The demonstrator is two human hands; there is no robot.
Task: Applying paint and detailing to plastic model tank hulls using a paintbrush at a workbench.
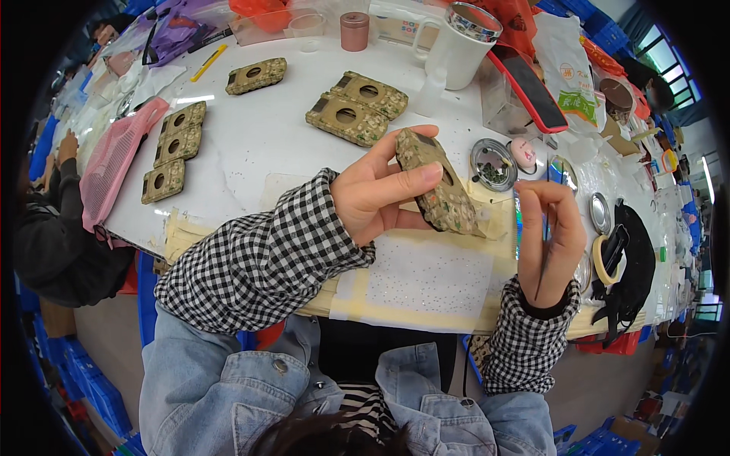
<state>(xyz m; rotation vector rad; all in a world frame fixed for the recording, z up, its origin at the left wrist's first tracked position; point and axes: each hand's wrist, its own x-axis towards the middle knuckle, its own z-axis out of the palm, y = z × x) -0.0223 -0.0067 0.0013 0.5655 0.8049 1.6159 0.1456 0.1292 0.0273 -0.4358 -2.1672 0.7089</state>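
Note:
My left hand [388, 186] holds a camouflage-patterned case [437, 182] tilted up, thumb on its face and fingers behind; a dark round opening shows in it. To its right, my right hand [551, 235] is raised with thumb and fingertips pinched together, apart from the case. A thin dark line runs down its palm; whether that is a slim tool I cannot tell. Beyond the hands stands a small round dish [493, 165] with dark green bits inside. Beneath the held case lies a white sheet [426, 277] dotted with tiny shiny specks.
More camouflage cases [346, 119] lie at the back and left. A white mug [460, 49], a red-edged phone [528, 87] on a clear box and a pink mesh bag [122, 163] stand around. At right are a tape roll [608, 258] and black cloth [635, 266]. Another person [61, 220] sits at left.

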